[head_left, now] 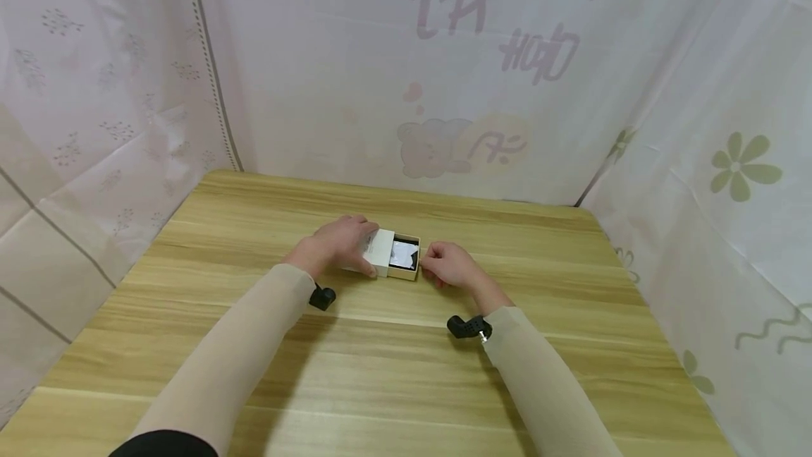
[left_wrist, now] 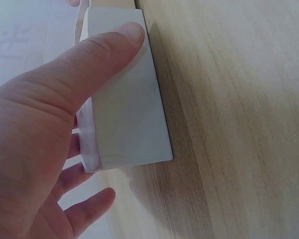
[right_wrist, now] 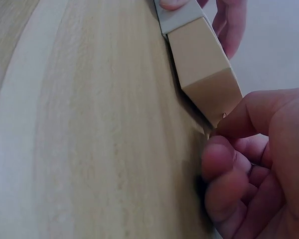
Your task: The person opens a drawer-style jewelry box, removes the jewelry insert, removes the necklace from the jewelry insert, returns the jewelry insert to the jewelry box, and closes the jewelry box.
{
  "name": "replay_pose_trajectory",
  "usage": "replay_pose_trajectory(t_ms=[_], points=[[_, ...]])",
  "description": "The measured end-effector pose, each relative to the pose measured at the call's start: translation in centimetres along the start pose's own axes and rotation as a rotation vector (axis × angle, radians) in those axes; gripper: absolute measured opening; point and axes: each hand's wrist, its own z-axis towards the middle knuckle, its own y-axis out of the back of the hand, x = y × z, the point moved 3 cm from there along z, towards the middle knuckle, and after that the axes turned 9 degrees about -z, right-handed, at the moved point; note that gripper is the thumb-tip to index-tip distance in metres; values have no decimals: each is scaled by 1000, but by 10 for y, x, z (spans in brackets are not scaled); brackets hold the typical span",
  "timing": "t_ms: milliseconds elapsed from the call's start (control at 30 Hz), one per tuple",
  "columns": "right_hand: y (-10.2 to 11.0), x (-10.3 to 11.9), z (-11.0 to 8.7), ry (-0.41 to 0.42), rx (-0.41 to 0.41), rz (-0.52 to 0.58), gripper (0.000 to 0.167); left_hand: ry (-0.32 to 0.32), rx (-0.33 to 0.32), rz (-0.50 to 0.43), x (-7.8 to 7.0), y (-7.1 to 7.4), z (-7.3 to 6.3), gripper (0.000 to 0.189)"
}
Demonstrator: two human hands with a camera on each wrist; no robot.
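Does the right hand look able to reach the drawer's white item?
Likely yes: the right hand is beside the drawer, whose exposed section, holding the white item, is open above.

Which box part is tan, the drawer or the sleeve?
The drawer: the inner part, sticking out of the sleeve's end. The sleeve, the outer part around it, is off-white.
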Motion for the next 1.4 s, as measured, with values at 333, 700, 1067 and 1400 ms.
replay_pose_trajectory(t_ms=[333,700,1067,1400], points=[[3,-4,-4,-11,3,53,20,11,5,-2,1,0,0,101],[3,-6,-5,-19,7,55,21,2,-8,-3,-1,0,-1,102],[3,-8,-6,-31,21,93,20,4,-2,-8,-2,1,-2,101],[4,-10,-5,-36,29,118,20,10,-2,-10,-3,2,-2,101]])
